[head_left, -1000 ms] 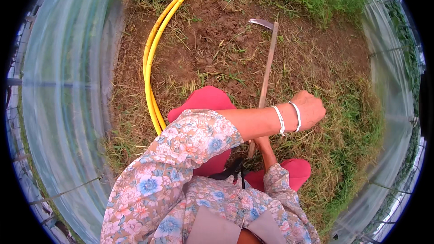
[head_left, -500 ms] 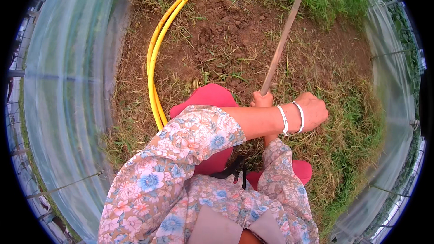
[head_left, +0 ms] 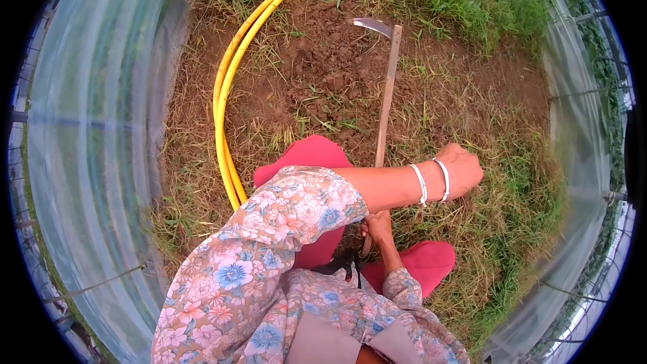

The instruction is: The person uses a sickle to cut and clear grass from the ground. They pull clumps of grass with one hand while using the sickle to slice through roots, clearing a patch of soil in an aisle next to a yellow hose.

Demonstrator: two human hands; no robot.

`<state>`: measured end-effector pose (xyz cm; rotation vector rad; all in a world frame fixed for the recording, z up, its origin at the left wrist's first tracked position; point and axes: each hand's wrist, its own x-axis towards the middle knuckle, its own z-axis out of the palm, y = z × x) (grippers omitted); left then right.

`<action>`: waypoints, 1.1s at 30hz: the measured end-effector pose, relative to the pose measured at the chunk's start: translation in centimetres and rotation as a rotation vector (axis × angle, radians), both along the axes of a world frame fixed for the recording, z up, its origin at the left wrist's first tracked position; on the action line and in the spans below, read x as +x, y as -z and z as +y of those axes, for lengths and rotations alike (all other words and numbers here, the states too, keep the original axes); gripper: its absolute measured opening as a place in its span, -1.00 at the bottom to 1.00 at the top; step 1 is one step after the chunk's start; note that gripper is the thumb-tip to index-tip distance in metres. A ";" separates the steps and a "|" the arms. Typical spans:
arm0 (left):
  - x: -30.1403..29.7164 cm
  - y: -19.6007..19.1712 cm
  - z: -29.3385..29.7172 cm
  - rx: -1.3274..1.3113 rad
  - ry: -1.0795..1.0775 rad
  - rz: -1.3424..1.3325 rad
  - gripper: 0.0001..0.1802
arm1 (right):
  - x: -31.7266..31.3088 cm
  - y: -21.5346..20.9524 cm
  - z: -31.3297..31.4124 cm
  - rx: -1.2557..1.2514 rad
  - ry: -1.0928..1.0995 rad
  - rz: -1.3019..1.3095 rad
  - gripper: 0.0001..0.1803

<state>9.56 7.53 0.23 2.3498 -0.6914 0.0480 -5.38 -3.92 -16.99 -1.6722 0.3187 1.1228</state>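
My right hand (head_left: 377, 226) grips the lower end of a long wooden hoe handle (head_left: 385, 104), close to my body. The handle runs away from me to a curved metal blade (head_left: 371, 25) that lies on the bare brown soil (head_left: 317, 74). My left arm, in a floral sleeve with two white bangles (head_left: 431, 180), crosses over to the right. My left hand (head_left: 464, 172) is a closed fist pressed down into the dry grass (head_left: 512, 202); whether it holds any grass is hidden. My pink trouser knees (head_left: 306, 155) show below the arm.
Two yellow hoses (head_left: 226, 94) curve along the left side of the soil patch. Clear plastic sheeting (head_left: 94, 162) walls the left side, and more sheeting on metal hoops (head_left: 579, 162) closes the right. Green grass (head_left: 465, 0) grows at the far end.
Half a second ago the hoe was lifted and tilted to the right. Its blade has come down onto the soil ahead. My left fist stays in the grass.
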 end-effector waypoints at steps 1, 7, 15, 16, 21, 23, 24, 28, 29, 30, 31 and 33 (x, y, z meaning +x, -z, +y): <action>0.1 -0.3 -0.2 0.013 0.001 0.003 -0.86 | 2.2 -1.2 2.3 0.011 0.002 -0.042 -0.84; -1.0 -1.9 -1.4 -0.056 0.058 0.001 -0.89 | 14.2 2.0 12.2 0.005 0.210 -0.349 -0.87; -0.5 -0.5 1.6 0.049 -0.049 0.000 -0.87 | -1.5 -0.1 4.0 -0.091 -0.392 -0.162 -0.46; -0.3 -0.3 1.1 0.051 -0.028 0.008 -0.87 | -2.6 -0.9 2.0 -0.166 -0.454 -0.160 -0.47; -0.1 -1.0 -1.1 0.038 0.049 -0.003 -0.85 | 0.4 3.4 3.3 -0.117 -0.245 -0.716 -0.57; -0.9 -0.1 -1.4 0.024 -0.024 -0.069 -0.92 | 6.3 -0.5 9.7 -0.167 -0.138 -0.455 -0.64; -1.0 -0.2 -2.1 -0.009 -0.045 -0.113 -0.94 | 8.5 -1.6 11.0 -0.219 -0.074 -0.332 -0.68; -1.0 -0.7 -2.0 0.083 -0.022 -0.033 -0.92 | 8.6 4.9 9.3 0.267 0.012 -0.076 -0.80; -0.9 -0.8 -1.8 0.089 -0.030 -0.036 -0.92 | 6.4 5.5 7.0 0.388 0.036 -0.017 -0.79; -0.8 -0.7 -1.8 0.095 -0.036 -0.030 -0.92 | 4.1 6.4 4.7 0.508 0.064 0.055 -0.78; -0.5 -0.4 -1.6 0.130 -0.029 -0.003 -0.92 | 2.1 4.7 4.1 0.363 -0.004 0.060 -0.77; -0.8 -0.6 -1.6 0.155 0.025 0.012 -0.93 | -2.7 1.4 2.4 0.043 -0.098 0.088 -0.75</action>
